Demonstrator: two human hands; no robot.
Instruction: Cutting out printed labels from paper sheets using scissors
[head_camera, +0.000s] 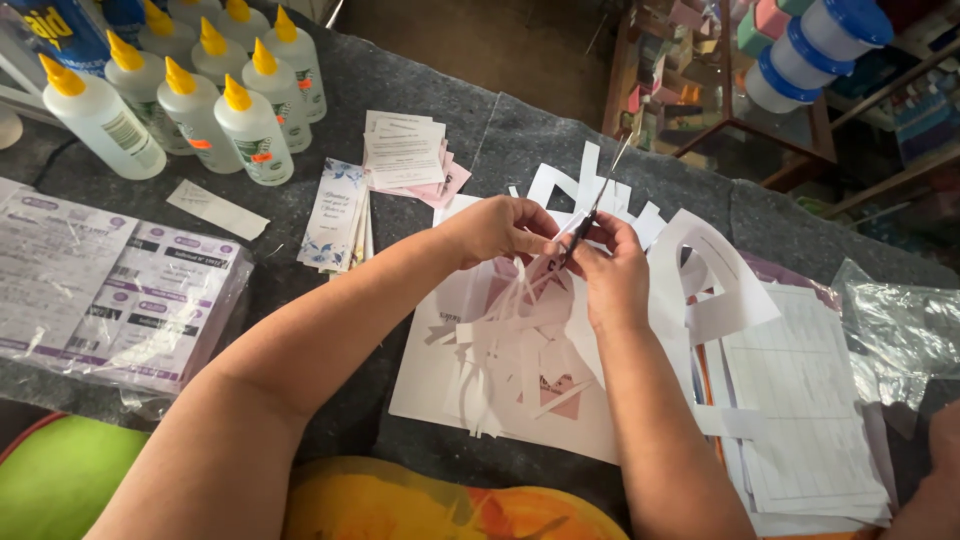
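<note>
My right hand (612, 272) grips a pair of scissors (590, 215), whose blades point up and away from me. My left hand (500, 228) pinches a small piece of paper (545, 268) right at the blades. Both hands meet over a pile of thin white paper strips and offcuts (500, 350) lying on a white sheet (420, 390). Pink card pieces (560, 392) show among the strips.
Several white glue bottles with yellow caps (200, 100) stand at the back left. A stack of printed cards (400, 150) and floral cards (335, 215) lie on grey felt (300, 300). A plastic-wrapped packet (110, 290) is left, lined sheets (800, 400) right.
</note>
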